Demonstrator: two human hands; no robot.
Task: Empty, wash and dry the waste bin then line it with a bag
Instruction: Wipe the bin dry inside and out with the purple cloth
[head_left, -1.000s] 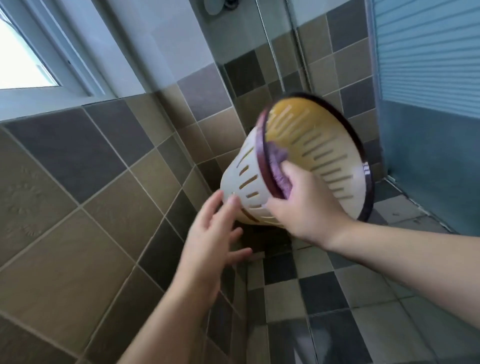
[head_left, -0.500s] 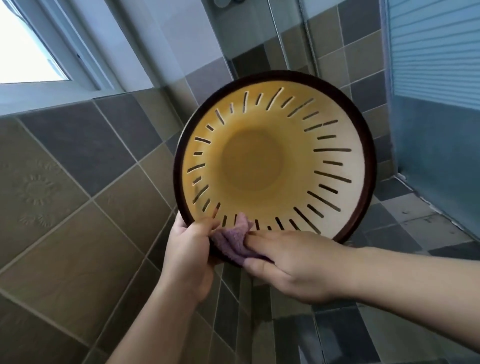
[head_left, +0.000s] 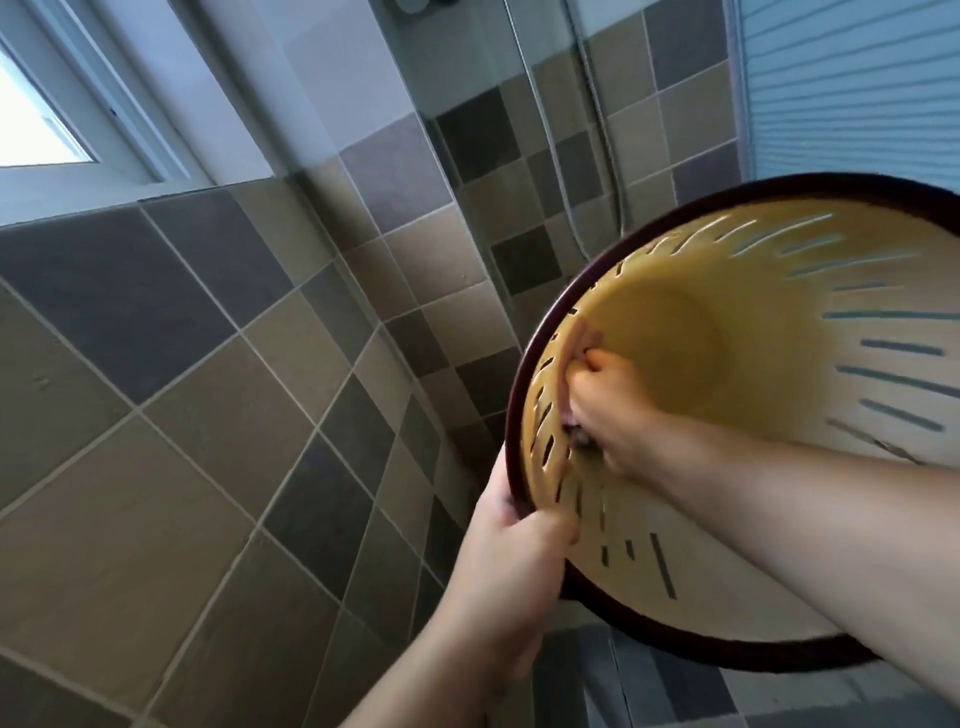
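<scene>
You are holding a round plastic waste bin (head_left: 769, 395) tipped on its side in front of you, its open mouth turned toward your face. It fills the view from about 3 o'clock down to 5 o'clock. The inside is pale yellow-cream, with narrow slots cut through the wall all the way round, and a dark maroon rim runs around the opening.

Your left hand (head_left: 511, 566) comes up from 6 o'clock and grips that rim at the bin's lower left edge. The thumb is hooked over the rim onto the inner wall, and the other fingers curl behind it, out of sight.

Your right hand (head_left: 605, 410) reaches in from 4 o'clock, the forearm crossing the lower rim and going into the bin. Its fingers are bunched and curled around a small purple cloth (head_left: 584, 338), pressing it against the inner wall on the bin's left side, just inside the rim. Only a strip of the cloth shows above and below the knuckles, and it is blurred.

Behind the bin is a tiled wall (head_left: 218, 395) of brown, tan and dark grey squares, running from 9 o'clock to 12 o'clock. A white-framed window (head_left: 67, 130) sits at 10 o'clock. A metal shower hose (head_left: 597, 135) hangs down the corner at 1 o'clock, and a pale blue slatted panel (head_left: 852, 88) stands at 2 o'clock. Grey floor tiles (head_left: 670, 696) show under the bin at 6 o'clock.
</scene>
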